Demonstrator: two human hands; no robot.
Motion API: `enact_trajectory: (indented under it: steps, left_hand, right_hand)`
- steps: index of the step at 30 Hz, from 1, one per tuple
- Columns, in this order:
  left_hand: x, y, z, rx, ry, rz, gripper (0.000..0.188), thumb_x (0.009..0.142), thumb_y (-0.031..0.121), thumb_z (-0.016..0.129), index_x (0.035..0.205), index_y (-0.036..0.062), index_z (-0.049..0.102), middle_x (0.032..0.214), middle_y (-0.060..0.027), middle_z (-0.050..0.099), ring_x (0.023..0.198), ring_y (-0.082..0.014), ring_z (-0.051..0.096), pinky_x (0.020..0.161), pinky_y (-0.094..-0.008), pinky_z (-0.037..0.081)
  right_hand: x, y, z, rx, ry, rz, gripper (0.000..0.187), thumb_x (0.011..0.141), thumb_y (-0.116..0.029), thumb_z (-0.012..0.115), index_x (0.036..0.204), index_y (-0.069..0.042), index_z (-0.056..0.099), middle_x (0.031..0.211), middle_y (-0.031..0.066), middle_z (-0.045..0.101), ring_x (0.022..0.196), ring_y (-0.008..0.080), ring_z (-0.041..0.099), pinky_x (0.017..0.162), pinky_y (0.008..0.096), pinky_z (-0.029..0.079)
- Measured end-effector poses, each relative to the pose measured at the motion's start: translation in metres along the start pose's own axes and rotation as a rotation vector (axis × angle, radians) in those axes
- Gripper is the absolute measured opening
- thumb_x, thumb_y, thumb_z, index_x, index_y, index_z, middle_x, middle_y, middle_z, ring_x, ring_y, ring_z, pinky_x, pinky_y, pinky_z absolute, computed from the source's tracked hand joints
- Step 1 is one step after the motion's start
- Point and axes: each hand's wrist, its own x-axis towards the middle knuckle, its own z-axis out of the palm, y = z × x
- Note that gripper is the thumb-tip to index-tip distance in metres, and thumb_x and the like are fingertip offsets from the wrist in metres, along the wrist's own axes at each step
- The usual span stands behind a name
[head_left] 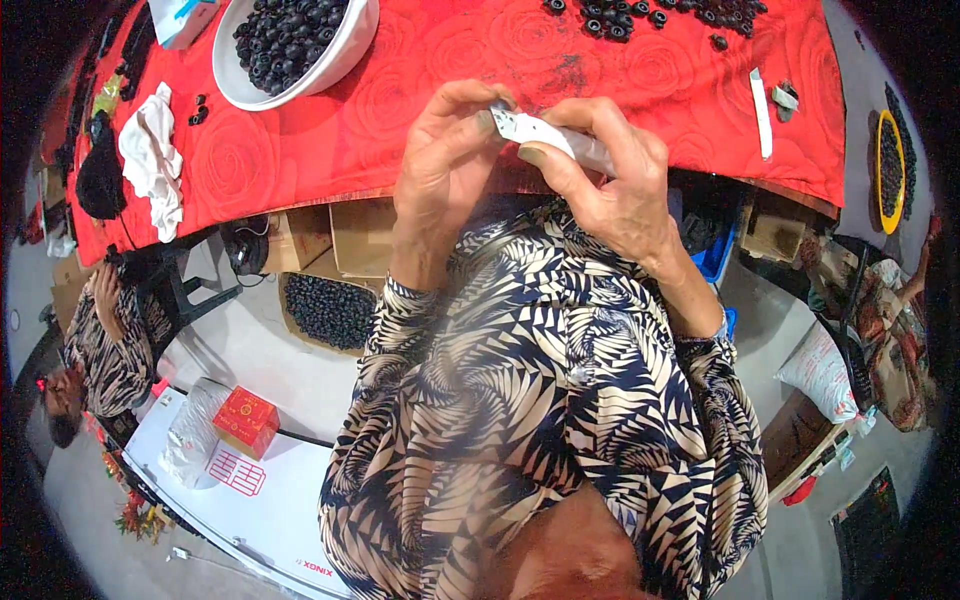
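Note:
Above the near edge of the red cloth, both my hands are raised together. My right hand (620,175) is wrapped around a slim white tool (542,134), its thumb pressed along the near side. The tool has a greyish end with dark specks; its exact kind cannot be made out. Closed at that end, my left hand (450,145) pinches it between thumb and fingertips. Any small piece between those fingertips is hidden. Beyond the hands lie loose small black ring-shaped parts (620,15), and a white bowl (345,60) full of similar black parts (285,45) stands left.
A white rag (153,160) and a black cloth-like item (100,170) lie at the table's left; a white strip (762,115) lies right. Below stands a box of black parts (330,312). Other people (110,340) sit at left and right. A yellow-rimmed basket (888,170) is far right.

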Motion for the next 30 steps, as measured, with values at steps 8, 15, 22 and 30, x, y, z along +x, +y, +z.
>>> enact_trajectory:
  steps: [8, 15, 22, 30]
  left_hand:
    - [0.004, -0.004, -0.001, -0.01, 0.016, 0.012, 0.021, 0.079, -0.004, 0.052, 0.1, -0.0009, 0.054, 0.099, -0.0125, 0.057, 0.094, -0.0207, 0.054, 0.085, -0.0328, 0.043]
    - [-0.002, -0.002, 0.003, -0.06, 0.064, -0.048, 0.017, 0.077, -0.002, 0.056, 0.094, -0.0016, 0.057, 0.09, -0.0098, 0.06, 0.082, -0.0173, 0.059, 0.077, -0.0293, 0.048]
    - [-0.019, 0.011, 0.005, -0.038, 0.033, -0.049, 0.014, 0.078, 0.0, 0.057, 0.093, 0.0005, 0.058, 0.084, -0.0065, 0.061, 0.078, -0.015, 0.06, 0.07, -0.0269, 0.049]
    - [-0.013, -0.002, 0.008, -0.013, 0.016, -0.046, 0.017, 0.077, 0.0, 0.06, 0.093, 0.0036, 0.058, 0.088, -0.0035, 0.059, 0.08, -0.012, 0.058, 0.071, -0.0249, 0.047]
  right_hand:
    - [0.002, 0.005, -0.004, -0.008, -0.009, -0.017, 0.02, 0.07, -0.009, 0.067, 0.086, -0.002, 0.056, 0.073, 0.0121, 0.061, 0.062, 0.0252, 0.063, 0.053, 0.0319, 0.049]
    - [-0.005, -0.002, 0.001, -0.025, -0.025, 0.155, 0.021, 0.072, -0.005, 0.066, 0.088, 0.0, 0.055, 0.073, 0.0137, 0.061, 0.064, 0.0226, 0.063, 0.057, 0.0311, 0.049]
    - [-0.008, -0.017, 0.009, 0.08, -0.085, 0.163, 0.017, 0.076, -0.002, 0.062, 0.089, 0.002, 0.053, 0.074, 0.0077, 0.057, 0.066, 0.0124, 0.055, 0.058, 0.0248, 0.044]
    - [-0.011, -0.014, -0.003, 0.111, -0.079, 0.273, 0.016, 0.077, -0.001, 0.061, 0.089, 0.004, 0.052, 0.075, 0.0057, 0.055, 0.067, 0.0105, 0.051, 0.061, 0.0231, 0.043]
